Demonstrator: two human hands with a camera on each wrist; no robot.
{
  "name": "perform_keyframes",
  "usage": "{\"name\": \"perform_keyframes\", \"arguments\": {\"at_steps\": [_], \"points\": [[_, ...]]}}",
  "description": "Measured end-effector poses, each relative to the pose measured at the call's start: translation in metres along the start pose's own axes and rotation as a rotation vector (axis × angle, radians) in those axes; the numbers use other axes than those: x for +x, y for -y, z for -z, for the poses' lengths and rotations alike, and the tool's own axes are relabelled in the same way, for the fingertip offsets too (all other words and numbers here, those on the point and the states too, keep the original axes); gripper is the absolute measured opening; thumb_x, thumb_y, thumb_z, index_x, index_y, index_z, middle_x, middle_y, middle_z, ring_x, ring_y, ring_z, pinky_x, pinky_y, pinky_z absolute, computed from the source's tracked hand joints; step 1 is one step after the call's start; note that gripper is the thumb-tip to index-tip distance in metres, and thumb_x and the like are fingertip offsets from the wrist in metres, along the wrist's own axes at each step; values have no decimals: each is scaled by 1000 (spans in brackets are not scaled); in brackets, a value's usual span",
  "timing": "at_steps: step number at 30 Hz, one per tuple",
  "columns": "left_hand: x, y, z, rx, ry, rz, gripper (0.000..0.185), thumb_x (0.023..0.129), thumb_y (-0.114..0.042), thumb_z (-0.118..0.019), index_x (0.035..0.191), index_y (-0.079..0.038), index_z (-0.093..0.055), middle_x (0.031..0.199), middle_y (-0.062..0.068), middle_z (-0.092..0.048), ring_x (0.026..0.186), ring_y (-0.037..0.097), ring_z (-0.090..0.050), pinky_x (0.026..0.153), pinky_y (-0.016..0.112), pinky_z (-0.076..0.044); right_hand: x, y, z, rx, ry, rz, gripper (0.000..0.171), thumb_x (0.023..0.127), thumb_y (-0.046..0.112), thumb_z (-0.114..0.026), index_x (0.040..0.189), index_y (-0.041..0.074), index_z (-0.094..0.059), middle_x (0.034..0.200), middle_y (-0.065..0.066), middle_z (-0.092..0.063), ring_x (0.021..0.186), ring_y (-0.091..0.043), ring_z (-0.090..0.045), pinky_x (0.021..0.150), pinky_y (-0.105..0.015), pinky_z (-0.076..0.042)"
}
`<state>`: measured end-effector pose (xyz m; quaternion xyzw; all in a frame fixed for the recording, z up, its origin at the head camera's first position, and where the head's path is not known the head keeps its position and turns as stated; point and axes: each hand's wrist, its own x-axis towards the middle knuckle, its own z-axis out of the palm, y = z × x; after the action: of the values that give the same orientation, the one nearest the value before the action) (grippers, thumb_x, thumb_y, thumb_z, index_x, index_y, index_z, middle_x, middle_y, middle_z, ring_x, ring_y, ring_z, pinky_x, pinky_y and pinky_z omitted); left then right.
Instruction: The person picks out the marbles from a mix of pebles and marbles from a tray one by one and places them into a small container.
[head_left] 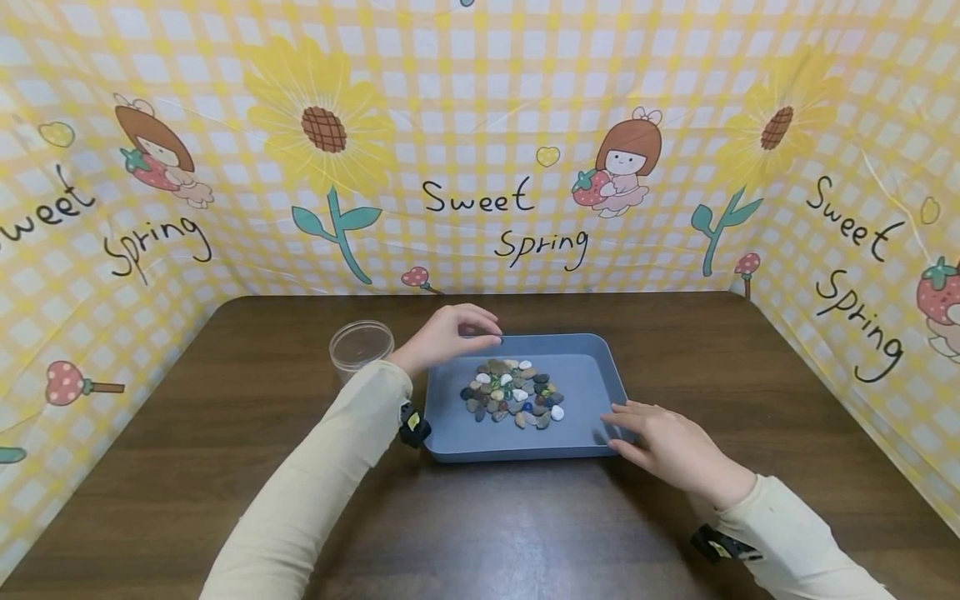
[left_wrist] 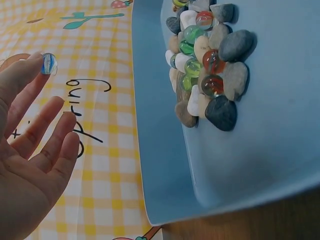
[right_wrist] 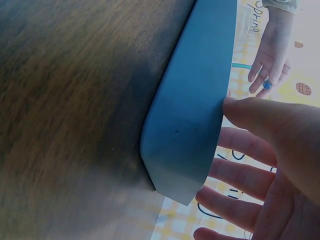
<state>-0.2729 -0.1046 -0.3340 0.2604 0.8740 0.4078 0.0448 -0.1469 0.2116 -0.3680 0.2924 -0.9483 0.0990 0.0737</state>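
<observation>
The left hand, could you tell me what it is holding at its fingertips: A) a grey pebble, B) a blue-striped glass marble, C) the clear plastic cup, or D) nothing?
B: the left hand pinches a small blue-striped marble at its fingertips, clear of the blue tray.

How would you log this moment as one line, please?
left hand: pinches blue marble | right hand: touches blue tray corner | stones and marbles: in tray

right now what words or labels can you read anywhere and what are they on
"Sweet Spring": printed on the yellow checked backdrop, full at centre, again at right.
"weet Spring": same print at left, first letter cut off.
The blue tray, clear cup and wrist straps show no readable text.
</observation>
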Motion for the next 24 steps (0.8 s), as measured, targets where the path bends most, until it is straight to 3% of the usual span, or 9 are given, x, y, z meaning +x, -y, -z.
{"name": "perform_keyframes", "arguments": {"at_steps": [24], "points": [[-24,8,36,-34,-102,34,21,87,-20,-67,102,-6,-70,125,11,-59,117,25,-55,98,40,-47,0,0,1,7,0,3,34,86,25,-65,116,9,-66,122,-16,-63,114,-31,-60,87,-47,-51]]}}
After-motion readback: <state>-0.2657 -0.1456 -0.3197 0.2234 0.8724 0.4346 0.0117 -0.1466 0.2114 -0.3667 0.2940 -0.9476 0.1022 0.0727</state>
